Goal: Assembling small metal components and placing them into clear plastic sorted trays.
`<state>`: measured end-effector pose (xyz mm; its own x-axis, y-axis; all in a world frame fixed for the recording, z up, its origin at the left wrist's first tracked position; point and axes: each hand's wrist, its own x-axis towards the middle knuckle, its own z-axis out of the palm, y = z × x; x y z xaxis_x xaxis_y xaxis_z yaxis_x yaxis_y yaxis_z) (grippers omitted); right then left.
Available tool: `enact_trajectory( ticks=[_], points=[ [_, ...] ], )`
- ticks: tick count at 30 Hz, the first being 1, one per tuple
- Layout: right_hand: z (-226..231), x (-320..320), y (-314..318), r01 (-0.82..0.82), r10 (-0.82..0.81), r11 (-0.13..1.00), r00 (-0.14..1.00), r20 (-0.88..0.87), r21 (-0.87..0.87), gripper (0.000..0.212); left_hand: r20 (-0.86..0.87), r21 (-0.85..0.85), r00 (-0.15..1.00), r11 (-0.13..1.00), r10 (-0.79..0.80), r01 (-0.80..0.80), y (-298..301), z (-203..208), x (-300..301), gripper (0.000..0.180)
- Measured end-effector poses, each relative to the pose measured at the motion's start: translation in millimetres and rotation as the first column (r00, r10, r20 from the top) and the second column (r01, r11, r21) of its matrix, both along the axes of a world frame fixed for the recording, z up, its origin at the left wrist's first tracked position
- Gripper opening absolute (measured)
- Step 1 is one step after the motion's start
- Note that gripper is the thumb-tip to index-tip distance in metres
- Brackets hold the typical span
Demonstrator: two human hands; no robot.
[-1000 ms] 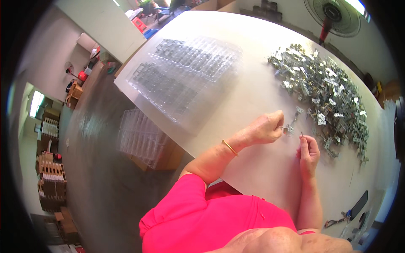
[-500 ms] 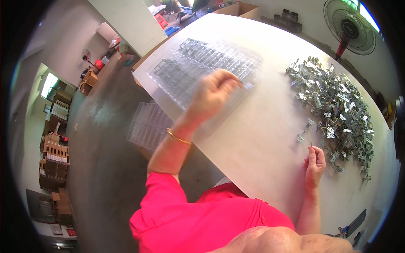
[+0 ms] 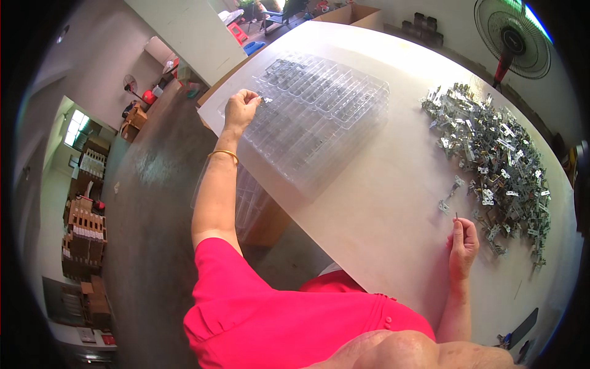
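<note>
My left hand (image 3: 241, 111) is over the left edge of a stack of clear plastic compartment trays (image 3: 335, 138). Its thumb and fingers are closed on a small silvery metal part (image 3: 265, 100). Grey metal pieces lie in several compartments of the top tray. Near the lower left of a big heap of small metal parts (image 3: 491, 154), my right hand (image 3: 462, 249) rests at the table, pinching a thin dark pin-like piece (image 3: 456, 216) that points upward. One loose metal bracket (image 3: 452, 194) lies between that hand and the heap.
The white table (image 3: 362, 215) carries trays and heap. Below its left edge stand more clear trays (image 3: 249, 206) on a cardboard box (image 3: 270, 222). A dark flat tool (image 3: 524, 326) lies at the lower right. A standing fan (image 3: 513, 43) is beyond the far right edge.
My left hand has moved left from above the middle of the trays to their left edge, still with a small metal part. My right hand has stayed almost in place.
</note>
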<state>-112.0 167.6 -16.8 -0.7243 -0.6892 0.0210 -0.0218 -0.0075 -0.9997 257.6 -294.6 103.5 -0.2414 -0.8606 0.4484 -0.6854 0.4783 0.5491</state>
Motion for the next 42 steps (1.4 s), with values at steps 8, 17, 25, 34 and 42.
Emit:
enact_trajectory(
  ticks=[8,17,25,34,42],
  points=[
    [3,-1,-2,-0.008,0.008,1.0,1.0,-0.006,0.025,0.011,0.068,-0.03,0.998,1.0,0.005,-0.003,-12,-17,-7,0.013],
    [7,3,3,-0.004,0.004,0.999,1.0,-0.009,0.035,0.011,0.298,-0.06,0.951,0.995,0.088,-0.073,2,-3,-14,0.016],
    [9,3,-4,0.01,-0.007,0.999,0.997,-0.083,0.045,0.012,0.324,-0.362,0.946,0.922,-0.015,0.139,39,19,-39,0.014],
    [0,-7,-3,0.079,-0.059,0.987,0.988,0.142,-0.142,0.013,0.122,-0.158,0.72,0.703,-0.683,0.694,243,-10,-219,0.008],
    [10,-2,-2,0.069,-0.057,0.992,0.992,0.117,-0.106,0.013,0.126,0.243,0.734,0.738,-0.667,0.629,280,-83,-327,0.038]
  ],
)
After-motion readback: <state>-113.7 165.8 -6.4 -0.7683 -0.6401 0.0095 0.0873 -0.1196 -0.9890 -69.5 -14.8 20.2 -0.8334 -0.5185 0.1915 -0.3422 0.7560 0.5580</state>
